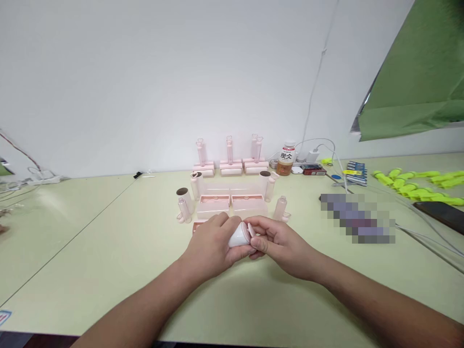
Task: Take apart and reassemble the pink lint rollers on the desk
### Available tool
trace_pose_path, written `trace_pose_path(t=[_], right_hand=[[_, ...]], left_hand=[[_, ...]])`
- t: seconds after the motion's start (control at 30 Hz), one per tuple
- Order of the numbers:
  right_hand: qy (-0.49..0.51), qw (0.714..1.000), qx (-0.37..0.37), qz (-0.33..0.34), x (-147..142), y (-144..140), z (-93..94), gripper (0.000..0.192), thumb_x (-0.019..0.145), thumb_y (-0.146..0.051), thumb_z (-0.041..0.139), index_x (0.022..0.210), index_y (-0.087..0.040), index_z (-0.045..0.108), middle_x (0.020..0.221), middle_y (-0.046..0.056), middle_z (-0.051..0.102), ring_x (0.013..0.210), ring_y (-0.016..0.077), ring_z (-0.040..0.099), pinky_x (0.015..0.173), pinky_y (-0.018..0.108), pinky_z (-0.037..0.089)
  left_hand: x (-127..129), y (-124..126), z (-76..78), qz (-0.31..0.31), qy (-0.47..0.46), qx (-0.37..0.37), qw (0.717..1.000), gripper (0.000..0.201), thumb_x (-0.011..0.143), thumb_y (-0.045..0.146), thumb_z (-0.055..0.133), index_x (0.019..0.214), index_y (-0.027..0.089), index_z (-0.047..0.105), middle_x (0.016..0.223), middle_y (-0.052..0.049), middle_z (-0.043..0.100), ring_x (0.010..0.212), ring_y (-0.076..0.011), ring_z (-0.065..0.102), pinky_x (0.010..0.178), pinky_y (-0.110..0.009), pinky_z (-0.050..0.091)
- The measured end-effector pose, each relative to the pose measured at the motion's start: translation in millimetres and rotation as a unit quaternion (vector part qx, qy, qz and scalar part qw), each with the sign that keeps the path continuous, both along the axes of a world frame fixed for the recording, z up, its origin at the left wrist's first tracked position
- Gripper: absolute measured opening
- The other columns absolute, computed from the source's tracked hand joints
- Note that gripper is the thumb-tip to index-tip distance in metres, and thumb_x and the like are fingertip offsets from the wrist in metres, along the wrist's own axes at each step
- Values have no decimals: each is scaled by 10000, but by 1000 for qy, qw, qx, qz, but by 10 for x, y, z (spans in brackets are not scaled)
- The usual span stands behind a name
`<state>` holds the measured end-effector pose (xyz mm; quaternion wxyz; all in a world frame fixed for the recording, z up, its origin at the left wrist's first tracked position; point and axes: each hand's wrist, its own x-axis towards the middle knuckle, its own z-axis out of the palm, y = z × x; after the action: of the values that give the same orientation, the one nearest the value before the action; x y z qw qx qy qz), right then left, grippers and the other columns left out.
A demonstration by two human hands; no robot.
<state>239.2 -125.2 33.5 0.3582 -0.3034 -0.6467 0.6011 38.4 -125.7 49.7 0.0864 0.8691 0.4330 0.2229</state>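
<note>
Wht cyl. (238, 237) in L hand (212, 241); pink boxes (213, 211) behind, contents unclear

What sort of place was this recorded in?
Probably a small indoor workroom: a pale green tabletop against a white wall, matching pink boxes set out in rows, and neon-yellow items to the right.

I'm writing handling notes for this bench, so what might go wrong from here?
The right hand pinches a small disc-shaped piece at its fingertips, so that piece might slip and drop onto the table.

The left hand is wrapped around a smooth-looking white cylinder, which could perhaps twist or slide in its grip.

A slim pink bottle stands upright just beyond the right hand; a careless sweep may tip it over.
</note>
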Motion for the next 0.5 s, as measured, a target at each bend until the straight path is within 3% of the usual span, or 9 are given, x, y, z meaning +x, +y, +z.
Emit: trace_pose_path(t=[0.27,0.4,0.5], right_hand=[[-24,999,36,-7,-37,-20,-75,356,939,-381,526,1254,-215,531,897,28,609,745,132,590,693,297,549],[-64,996,60,-17,-44,-32,-76,427,939,-401,503,1324,-217,485,891,36,631,693,135,605,646,298,550],[-136,970,165,-116,72,27,28,425,892,-409,555,1268,-211,536,981,68,672,665,144,604,602,292,519]], left_hand=[[-25,28,-11,13,3,-24,1000,527,812,693,492,1046,232,592,914,-41,578,843,-227,560,621,-292,408],[-11,20,4,4,-18,-50,999,458,807,628,561,1045,239,593,928,-39,608,862,-234,569,654,-302,414],[-1,5,12,10,-72,-88,993,342,791,513,632,983,233,592,902,-26,637,845,-229,578,657,-293,408]])
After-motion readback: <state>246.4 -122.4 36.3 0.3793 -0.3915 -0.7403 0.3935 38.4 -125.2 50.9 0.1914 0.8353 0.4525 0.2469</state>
